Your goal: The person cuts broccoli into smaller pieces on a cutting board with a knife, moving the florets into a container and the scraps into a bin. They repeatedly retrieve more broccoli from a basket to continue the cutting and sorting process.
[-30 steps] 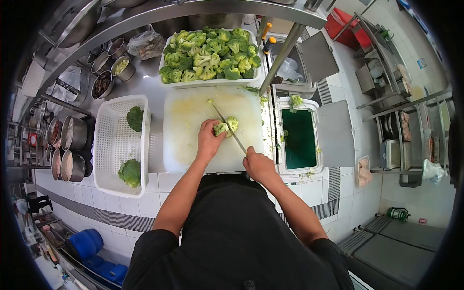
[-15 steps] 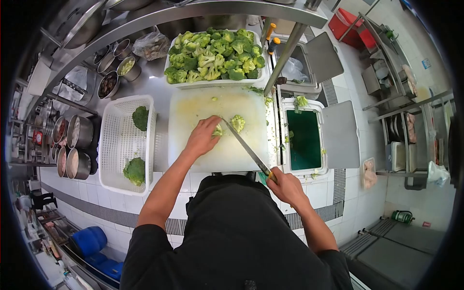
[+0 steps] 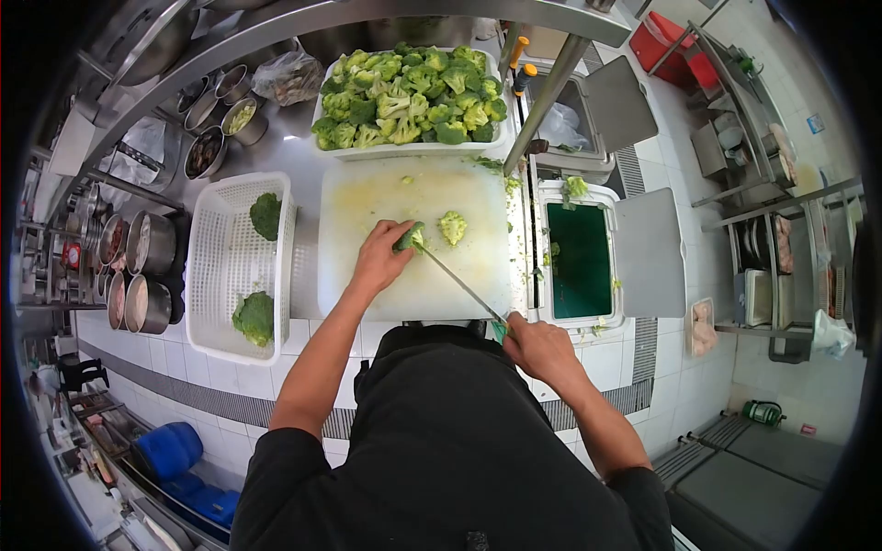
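My left hand [image 3: 382,256] is closed round a piece of broccoli [image 3: 410,236] over the white cutting board [image 3: 367,294]. In my right hand [image 3: 540,347] is the handle of a long knife [image 3: 464,287]. The blade points up and to the left, its tip right at the stem of the held broccoli. A cut broccoli floret [image 3: 452,228] lies on the board just right of the blade tip. Near the board's far side is a small green scrap [image 3: 407,180].
A white tray [image 3: 323,150] heaped with broccoli florets stands behind the board. To the left, a white perforated basket [image 3: 241,286] holds two broccoli heads. An open bin [image 3: 617,310] with a green inside is at the right. A metal post [image 3: 548,103] rises beside the tray.
The knife tip has swung left and down, from beside the loose floret to the broccoli stem in my left hand. That piece has been turned so its green head shows.
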Demonstrator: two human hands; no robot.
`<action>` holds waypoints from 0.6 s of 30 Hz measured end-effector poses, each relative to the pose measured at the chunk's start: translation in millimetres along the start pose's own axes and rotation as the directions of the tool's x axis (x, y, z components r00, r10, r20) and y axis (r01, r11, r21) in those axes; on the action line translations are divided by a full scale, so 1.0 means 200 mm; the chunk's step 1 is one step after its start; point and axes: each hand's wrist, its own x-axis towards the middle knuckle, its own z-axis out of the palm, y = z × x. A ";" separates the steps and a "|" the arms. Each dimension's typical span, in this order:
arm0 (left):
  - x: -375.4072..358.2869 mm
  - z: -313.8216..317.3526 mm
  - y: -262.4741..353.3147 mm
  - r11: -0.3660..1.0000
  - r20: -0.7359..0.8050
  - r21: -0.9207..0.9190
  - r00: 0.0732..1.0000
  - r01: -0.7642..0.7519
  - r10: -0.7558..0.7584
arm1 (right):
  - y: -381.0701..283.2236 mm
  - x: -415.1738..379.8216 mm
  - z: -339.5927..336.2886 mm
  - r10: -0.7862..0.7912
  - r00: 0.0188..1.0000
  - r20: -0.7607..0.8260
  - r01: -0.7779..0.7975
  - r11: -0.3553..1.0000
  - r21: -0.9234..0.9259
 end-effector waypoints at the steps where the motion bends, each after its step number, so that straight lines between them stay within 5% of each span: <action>1: 0.00 0.00 0.01 1.000 0.001 -0.005 1.000 0.004 -0.004 | -0.02 0.02 -0.01 -0.008 1.000 -0.016 0.007 0.999 -0.039; 18: 0.12 -0.13 0.01 0.972 0.222 0.225 0.975 -0.062 0.011 | 0.16 0.08 0.12 0.005 0.994 0.107 -0.006 1.000 0.013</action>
